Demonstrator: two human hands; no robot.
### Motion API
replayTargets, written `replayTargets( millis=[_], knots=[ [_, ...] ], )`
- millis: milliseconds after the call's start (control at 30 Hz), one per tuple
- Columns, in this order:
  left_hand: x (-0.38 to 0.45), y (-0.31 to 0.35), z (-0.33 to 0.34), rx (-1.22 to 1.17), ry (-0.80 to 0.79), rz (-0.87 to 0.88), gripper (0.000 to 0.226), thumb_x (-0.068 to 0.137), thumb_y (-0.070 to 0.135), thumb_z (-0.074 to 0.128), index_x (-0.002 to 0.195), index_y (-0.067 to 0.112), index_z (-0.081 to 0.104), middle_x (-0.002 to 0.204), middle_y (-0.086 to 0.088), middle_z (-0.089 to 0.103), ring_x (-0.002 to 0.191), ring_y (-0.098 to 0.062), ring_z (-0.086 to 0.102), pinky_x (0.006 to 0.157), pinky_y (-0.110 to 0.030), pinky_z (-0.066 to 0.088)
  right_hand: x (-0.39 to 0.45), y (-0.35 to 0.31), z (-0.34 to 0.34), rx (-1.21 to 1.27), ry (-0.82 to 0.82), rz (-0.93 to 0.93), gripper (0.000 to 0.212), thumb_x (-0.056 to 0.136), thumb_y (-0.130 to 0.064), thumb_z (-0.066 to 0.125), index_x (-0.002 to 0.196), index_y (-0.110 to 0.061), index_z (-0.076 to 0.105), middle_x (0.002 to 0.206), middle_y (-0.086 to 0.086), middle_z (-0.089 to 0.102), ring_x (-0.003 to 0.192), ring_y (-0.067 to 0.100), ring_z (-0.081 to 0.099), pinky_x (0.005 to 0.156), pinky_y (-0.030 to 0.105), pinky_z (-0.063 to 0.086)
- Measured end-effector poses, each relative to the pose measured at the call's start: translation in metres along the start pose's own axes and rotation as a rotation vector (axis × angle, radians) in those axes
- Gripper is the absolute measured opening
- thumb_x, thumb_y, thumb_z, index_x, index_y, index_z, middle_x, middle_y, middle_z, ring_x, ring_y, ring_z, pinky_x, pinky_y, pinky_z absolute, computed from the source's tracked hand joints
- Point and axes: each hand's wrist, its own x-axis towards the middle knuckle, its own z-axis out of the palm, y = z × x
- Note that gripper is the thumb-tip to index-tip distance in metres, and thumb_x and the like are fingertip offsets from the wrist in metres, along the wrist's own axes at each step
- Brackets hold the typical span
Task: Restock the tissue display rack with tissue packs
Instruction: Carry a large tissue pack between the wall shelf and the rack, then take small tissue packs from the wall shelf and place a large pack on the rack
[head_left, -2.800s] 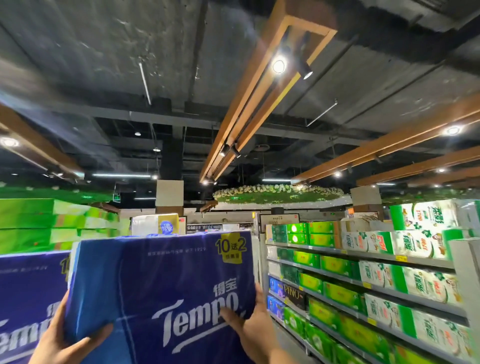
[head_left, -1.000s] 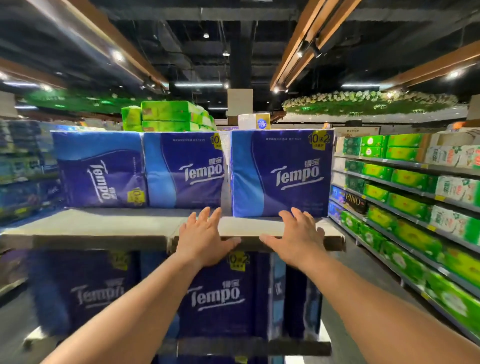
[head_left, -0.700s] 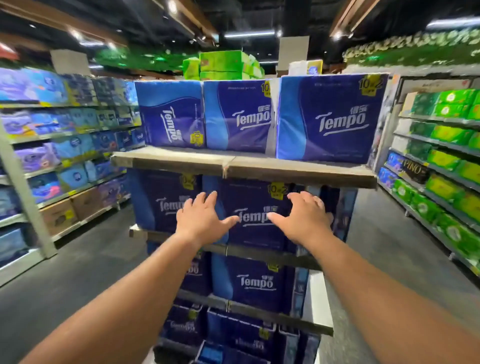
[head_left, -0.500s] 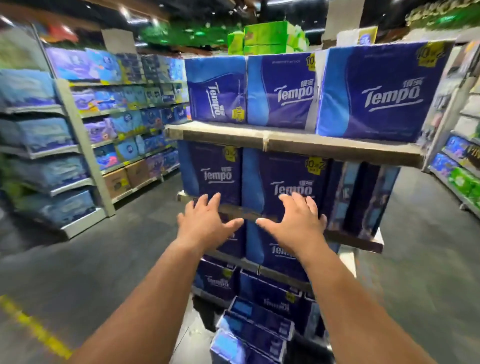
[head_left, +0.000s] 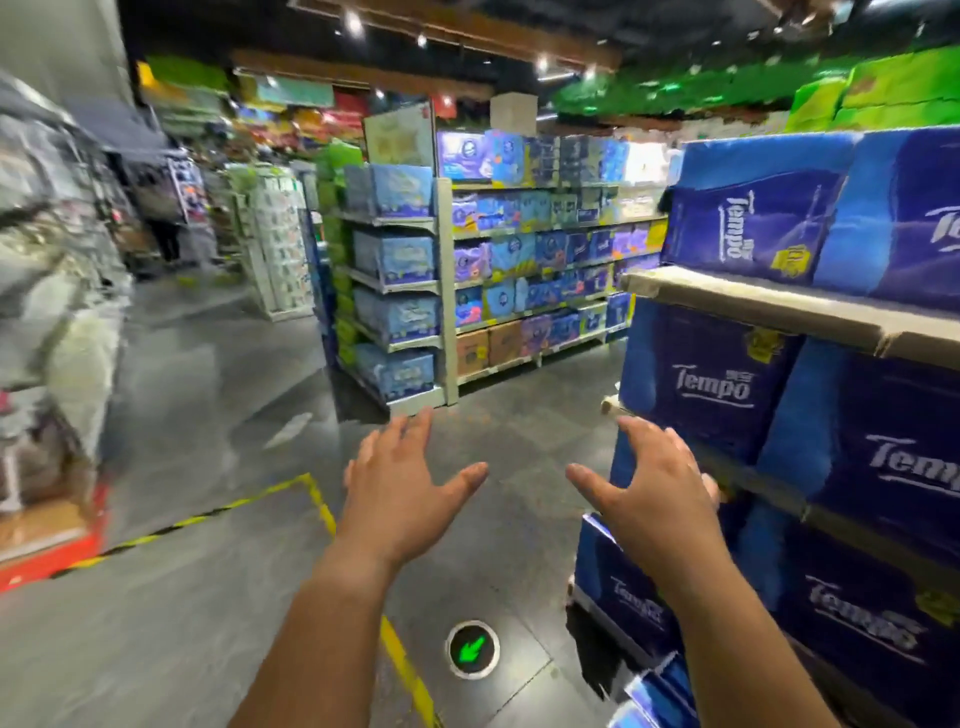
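Hands empty: left hand (head_left: 400, 483) and right hand (head_left: 649, 493) spread open over the floor. Tempo tissue packs (head_left: 711, 384) fill the display rack (head_left: 753, 306) just right of the right hand. Likely light, bulky, soft, slick film; grip both side faces.

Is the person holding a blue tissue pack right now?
No, the left hand and right hand are both spread open over the grey floor.

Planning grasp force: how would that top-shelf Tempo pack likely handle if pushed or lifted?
The Tempo pack looks soft: its film wrap is creased, so it likely dents under fingers. Probably light for its bulk. Glossy wrap may be slippery; its broad flat base on the shelf suggests sliding, not tipping.
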Motion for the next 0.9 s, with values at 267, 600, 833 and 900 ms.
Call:
replayTargets(
  millis=[267,600,833,900],
  knots=[
    [0.029,-0.158,-0.076,-0.079,0.104,-0.205,0.099,0.084,0.080,0.056,0.164,0.033,0.023,0.170,0.002,0.025,0.157,-0.024,0.020,0.126,-0.045,0.022,0.038,-0.153,0.128,0.108,-0.122,-0.197,0.080,0.083,-0.065,0.066,0.150,-0.030,0.041,0.157,-0.004,0.040,0.151,0.022,0.025,0.117,0.054,0.027],
    [0.077,-0.305,-0.116,-0.083,0.221,-0.452,0.096,0.087,0.075,0.059,0.164,0.031,0.023,0.170,0.006,0.024,0.157,-0.021,0.019,0.127,-0.040,0.020,0.093,-0.284,0.275,0.198,-0.318,-0.373,0.081,0.080,-0.070,0.063,0.149,-0.032,0.042,0.155,-0.006,0.044,0.146,0.021,0.034,0.112,0.050,0.037],
    [0.169,-0.369,-0.111,-0.150,0.335,-0.604,0.093,0.088,0.068,0.066,0.162,0.025,0.030,0.168,0.001,0.032,0.155,-0.021,0.026,0.125,-0.039,0.025,0.182,-0.345,0.377,0.328,-0.437,-0.481,0.081,0.082,-0.065,0.066,0.150,-0.028,0.042,0.155,-0.005,0.044,0.145,0.019,0.034,0.114,0.047,0.035],
    [0.205,-0.382,-0.116,-0.154,0.379,-0.633,0.091,0.089,0.065,0.066,0.163,0.025,0.030,0.168,0.001,0.031,0.155,-0.020,0.026,0.125,-0.038,0.024,0.219,-0.370,0.400,0.338,-0.448,-0.538,0.080,0.082,-0.065,0.067,0.149,-0.028,0.043,0.154,-0.004,0.044,0.145,0.019,0.035,0.114,0.046,0.034]
  ],
)
